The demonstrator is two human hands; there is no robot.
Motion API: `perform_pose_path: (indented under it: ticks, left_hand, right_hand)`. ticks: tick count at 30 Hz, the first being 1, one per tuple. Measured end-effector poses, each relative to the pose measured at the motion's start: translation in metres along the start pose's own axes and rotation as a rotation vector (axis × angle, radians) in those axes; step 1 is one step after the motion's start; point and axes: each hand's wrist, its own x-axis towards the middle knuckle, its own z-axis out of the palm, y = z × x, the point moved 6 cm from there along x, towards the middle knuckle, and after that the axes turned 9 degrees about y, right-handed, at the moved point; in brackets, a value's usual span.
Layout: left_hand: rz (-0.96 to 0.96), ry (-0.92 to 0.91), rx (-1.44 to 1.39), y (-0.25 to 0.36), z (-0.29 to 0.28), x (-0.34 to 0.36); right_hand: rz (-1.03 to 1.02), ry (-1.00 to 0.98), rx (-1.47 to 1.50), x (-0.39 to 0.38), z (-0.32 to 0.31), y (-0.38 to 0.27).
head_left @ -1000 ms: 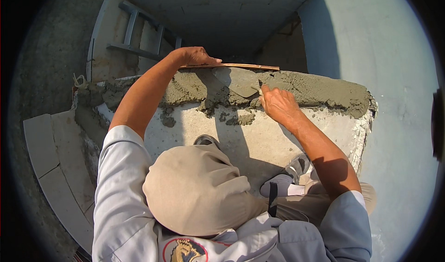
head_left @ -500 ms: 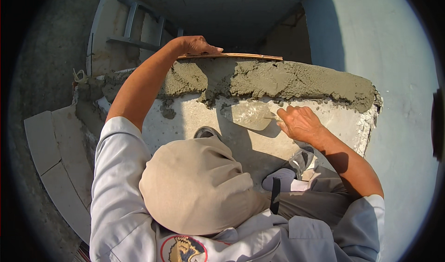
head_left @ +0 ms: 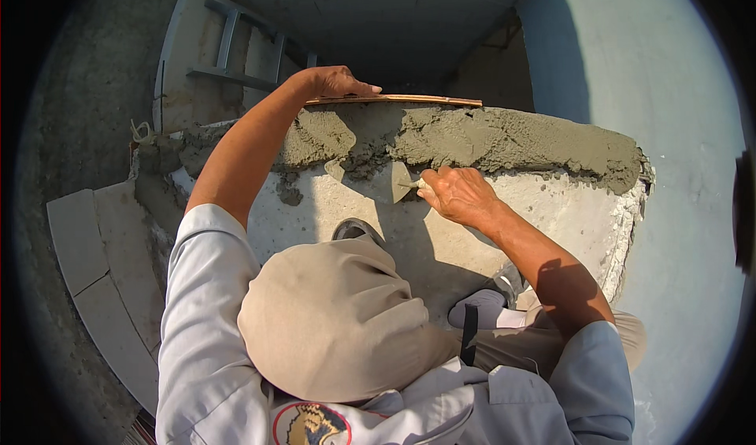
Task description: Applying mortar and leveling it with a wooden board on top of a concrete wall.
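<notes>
My left hand [head_left: 343, 83] grips a long, thin wooden strip [head_left: 435, 101] along the far edge of a ridge of wet grey mortar [head_left: 535, 146]. My right hand [head_left: 453, 194] is closed on the handle of a metal trowel [head_left: 400, 183], whose blade lies at the near, lower edge of the mortar, left of centre. The mortar's top is rough on the right, with a smoother, darker band in the middle. Loose lumps of mortar [head_left: 290, 193] lie on the pale slab [head_left: 567, 224] below the ridge.
Beyond the ridge is a shadowed drop beside block walls, with a metal ladder [head_left: 231, 39] at back left. A painted wall [head_left: 677, 209] stands at right, pale tiles [head_left: 98, 264] at lower left. My shod feet [head_left: 480, 309] rest on the slab.
The trowel moved from atop the mortar down and right onto the slab, then back leftward to the mortar's lower edge. The left hand and strip now appear slightly higher in the picture.
</notes>
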Motion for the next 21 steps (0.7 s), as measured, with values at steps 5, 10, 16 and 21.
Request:
perform_pose_path:
  ticks: [5,10,16,21]
  left_hand:
    - [0.025,0.008,-0.017,0.001,-0.002,0.004]
    - [-0.003,0.070,0.050,-0.008,0.001,0.008]
    - [0.002,-0.047,-0.006,-0.001,0.002,0.009]
    - [-0.004,0.036,0.026,-0.005,0.001,0.008]
  right_hand:
    - [0.135,-0.031,-0.010,0.006,-0.050,0.030]
    - [0.171,-0.205,-0.079,-0.005,-0.068,0.027]
    - [0.036,0.162,-0.205,-0.001,-0.049,0.027]
    - [0.106,0.087,-0.283,0.023,-0.047,0.027]
